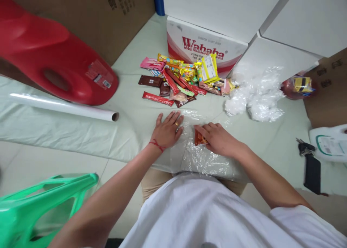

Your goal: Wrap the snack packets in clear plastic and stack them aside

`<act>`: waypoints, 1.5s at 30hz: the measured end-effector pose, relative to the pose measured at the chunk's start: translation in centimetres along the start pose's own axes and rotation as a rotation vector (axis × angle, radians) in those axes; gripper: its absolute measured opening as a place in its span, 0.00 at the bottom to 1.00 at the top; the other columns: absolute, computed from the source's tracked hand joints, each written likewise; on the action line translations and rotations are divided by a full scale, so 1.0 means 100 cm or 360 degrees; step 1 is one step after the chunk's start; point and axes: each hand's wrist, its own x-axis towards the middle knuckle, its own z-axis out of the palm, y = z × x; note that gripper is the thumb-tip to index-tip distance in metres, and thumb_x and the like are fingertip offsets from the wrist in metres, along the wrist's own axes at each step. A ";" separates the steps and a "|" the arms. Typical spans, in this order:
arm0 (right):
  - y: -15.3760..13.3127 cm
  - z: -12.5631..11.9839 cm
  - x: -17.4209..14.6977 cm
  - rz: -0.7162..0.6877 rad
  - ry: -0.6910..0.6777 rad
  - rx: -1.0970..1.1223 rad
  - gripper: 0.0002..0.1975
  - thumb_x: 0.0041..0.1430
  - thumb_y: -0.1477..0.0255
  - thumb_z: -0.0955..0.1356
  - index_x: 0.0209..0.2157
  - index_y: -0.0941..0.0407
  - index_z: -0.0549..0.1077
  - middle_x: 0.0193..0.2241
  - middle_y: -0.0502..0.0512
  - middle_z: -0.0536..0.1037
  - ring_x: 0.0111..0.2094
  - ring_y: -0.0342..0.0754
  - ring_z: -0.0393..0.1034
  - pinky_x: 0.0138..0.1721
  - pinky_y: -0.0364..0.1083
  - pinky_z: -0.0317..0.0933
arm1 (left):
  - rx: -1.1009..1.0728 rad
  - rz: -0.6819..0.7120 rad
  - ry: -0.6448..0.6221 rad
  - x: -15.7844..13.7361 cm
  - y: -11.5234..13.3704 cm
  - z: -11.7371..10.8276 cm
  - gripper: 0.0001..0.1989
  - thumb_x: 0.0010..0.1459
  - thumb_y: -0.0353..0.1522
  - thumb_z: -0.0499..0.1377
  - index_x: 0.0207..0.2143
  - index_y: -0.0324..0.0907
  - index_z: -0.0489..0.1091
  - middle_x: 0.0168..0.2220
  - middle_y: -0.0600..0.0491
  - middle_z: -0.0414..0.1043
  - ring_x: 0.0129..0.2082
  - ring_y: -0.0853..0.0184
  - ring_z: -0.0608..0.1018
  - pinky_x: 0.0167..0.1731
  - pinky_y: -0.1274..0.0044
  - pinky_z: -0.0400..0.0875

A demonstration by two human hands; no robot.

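A sheet of clear plastic film (199,157) lies spread on the pale green tablecloth in front of me. My left hand (168,129) rests flat at the film's left side, fingers spread, with nothing in it. On the film, my right hand (218,138) is closed on a small orange-brown snack packet (199,138); the hand covers part of the packet. Beyond both hands is a loose pile of wrapped snacks, with a red stick packet (158,98), a dark brown packet (150,81) and a yellow packet (208,69) among them.
Crumpled clear plastic (264,96) is heaped right of the snacks, near a red round wrapped item (291,87). A white roll (65,106) and a big red jug (62,64) stand left. A Wahaha carton (200,46) is behind. Keys (305,147) lie right; a green stool (54,201) stands lower left.
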 end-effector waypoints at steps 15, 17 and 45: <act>0.007 0.023 -0.003 0.0094 0.0244 0.0282 0.28 0.62 0.72 0.73 0.63 0.58 0.71 0.61 0.67 0.75 0.68 0.65 0.59 0.67 0.62 0.53 | 0.0037 -0.0020 -0.0031 0.001 -0.001 0.000 0.28 0.73 0.41 0.46 0.72 0.48 0.61 0.75 0.46 0.56 0.75 0.53 0.60 0.73 0.47 0.41; 0.005 0.024 0.000 0.0099 0.0232 0.0246 0.28 0.62 0.73 0.72 0.63 0.58 0.70 0.61 0.66 0.75 0.68 0.66 0.59 0.67 0.63 0.52 | 0.0031 -0.0018 -0.0032 0.001 0.000 -0.001 0.28 0.73 0.41 0.46 0.72 0.48 0.60 0.75 0.46 0.56 0.75 0.53 0.60 0.73 0.47 0.41; 0.005 0.055 -0.141 0.0039 0.0872 0.0566 0.15 0.71 0.71 0.67 0.57 0.51 0.73 0.43 0.59 0.80 0.46 0.55 0.74 0.47 0.55 0.72 | -0.0236 0.0628 0.0804 -0.058 -0.006 -0.025 0.29 0.61 0.27 0.61 0.64 0.48 0.66 0.64 0.43 0.72 0.69 0.52 0.69 0.66 0.55 0.69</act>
